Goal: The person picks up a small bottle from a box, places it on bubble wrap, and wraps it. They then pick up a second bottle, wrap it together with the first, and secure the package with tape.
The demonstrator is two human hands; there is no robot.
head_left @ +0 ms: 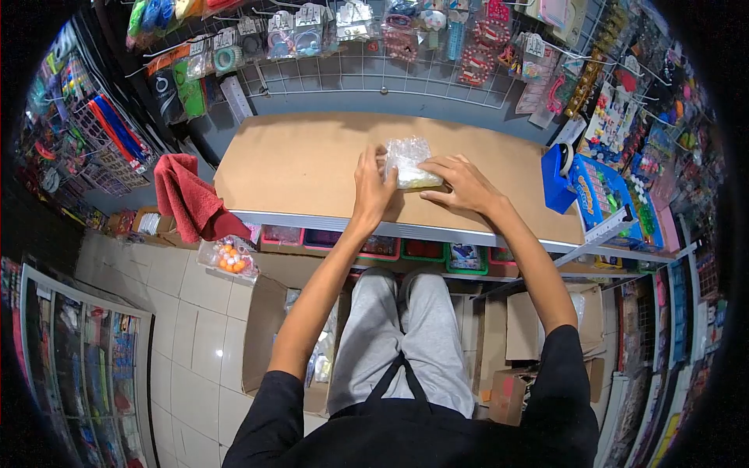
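Bubble-wrap packet (409, 158) lies at the far middle of the brown tabletop (296, 168), left hand (373, 189) pressed flat against its left edge, right hand (462, 184) spread open over its near right corner (red cloth (187, 199) hangs off the left end)

The bench (296, 164) top is brown and matt, like smooth cardboard, and its front edge is shiny metal. The packet (407, 156) on it is clear, bubbly plastic that glints. The red towel (187, 199) is soft, fuzzy cloth. The rack (351, 74) on the wall is thin grey metal wire. The floor (187, 312) tiles are pale, smooth and glossy. The boxes (530, 320) are plain matt cardboard.
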